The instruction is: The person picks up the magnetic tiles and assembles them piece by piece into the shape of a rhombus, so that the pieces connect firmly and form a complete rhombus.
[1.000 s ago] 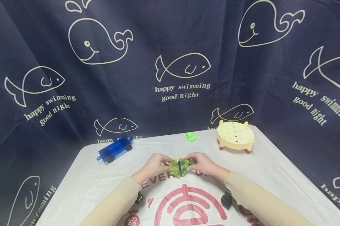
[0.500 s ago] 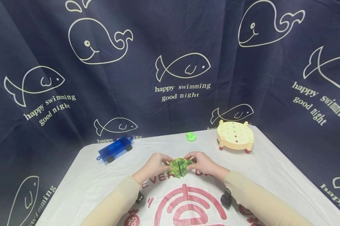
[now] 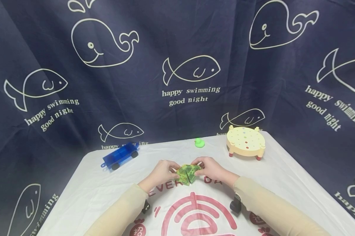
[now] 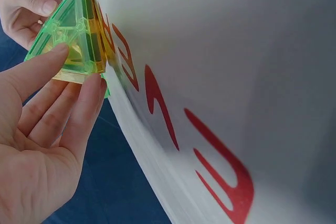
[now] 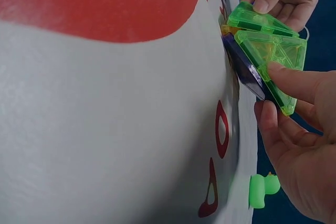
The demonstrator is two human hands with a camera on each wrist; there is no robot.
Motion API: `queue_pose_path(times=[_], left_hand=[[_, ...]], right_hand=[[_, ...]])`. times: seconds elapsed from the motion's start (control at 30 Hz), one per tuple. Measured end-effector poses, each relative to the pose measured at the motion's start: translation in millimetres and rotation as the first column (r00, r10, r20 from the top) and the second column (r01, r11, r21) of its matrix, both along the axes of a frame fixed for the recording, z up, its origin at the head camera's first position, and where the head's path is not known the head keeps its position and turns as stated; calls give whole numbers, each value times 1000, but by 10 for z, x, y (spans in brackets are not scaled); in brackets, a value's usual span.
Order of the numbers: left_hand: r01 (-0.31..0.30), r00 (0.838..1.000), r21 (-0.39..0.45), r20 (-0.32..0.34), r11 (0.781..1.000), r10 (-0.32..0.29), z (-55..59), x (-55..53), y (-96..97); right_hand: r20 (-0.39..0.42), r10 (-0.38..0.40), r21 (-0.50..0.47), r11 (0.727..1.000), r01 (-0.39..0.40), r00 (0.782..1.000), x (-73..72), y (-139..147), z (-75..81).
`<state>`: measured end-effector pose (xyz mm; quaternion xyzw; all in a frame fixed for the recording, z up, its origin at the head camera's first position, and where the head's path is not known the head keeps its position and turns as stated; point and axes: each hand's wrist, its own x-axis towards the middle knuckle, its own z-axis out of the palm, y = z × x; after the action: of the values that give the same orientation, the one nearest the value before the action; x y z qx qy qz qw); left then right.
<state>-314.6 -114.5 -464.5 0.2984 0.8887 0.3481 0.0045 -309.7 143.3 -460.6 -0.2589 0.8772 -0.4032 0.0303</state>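
Observation:
Two translucent green and yellow clusters of triangular magnetic tiles meet edge to edge at mid-table. My left hand [image 3: 162,172] grips the left cluster [image 3: 182,175], thumb on its green face and fingers behind; the left wrist view shows that green face [image 4: 73,30] with yellow edges. The right cluster [image 3: 192,171] is pinched between the thumb and fingers of my right hand [image 3: 211,168]. Under that one, a dark purple tile [image 5: 244,69] slants in the right wrist view, close to the tabletop. Each hand partly hides its own cluster.
A blue toy wagon [image 3: 120,155] stands at the back left of the white-covered table [image 3: 106,193]. At the back are a green toy duck [image 3: 199,142] and, farther right, a cream round pegboard stand [image 3: 246,141]. A navy printed curtain [image 3: 150,42] hangs behind.
My right hand shifts slightly left and tilts its cluster against the left one. The purple strip and gap seen between them a second ago no longer show in the head view.

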Motion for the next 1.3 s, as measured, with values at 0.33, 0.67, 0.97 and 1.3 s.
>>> queue_pose_path(times=[0.33,0.67,0.97,1.3], left_hand=[[-53,995,30,85,998,50,15,37,43],[-59,995,32,77,998,56,-4,44,45],[-47,997,27,60,999,46,-24,28,36],[-55,997,-3,61,998,55,-1,32,51]], right_hand=[[-1,0,11,1000,1,1000,-31,-2,15],[-10,-2,20,1000,2,1000,-29,-15,44],[-29,1,23,1000,0,1000,-33,-39,37],[-48,22,9,1000,-21,999,-52,-21,0]])
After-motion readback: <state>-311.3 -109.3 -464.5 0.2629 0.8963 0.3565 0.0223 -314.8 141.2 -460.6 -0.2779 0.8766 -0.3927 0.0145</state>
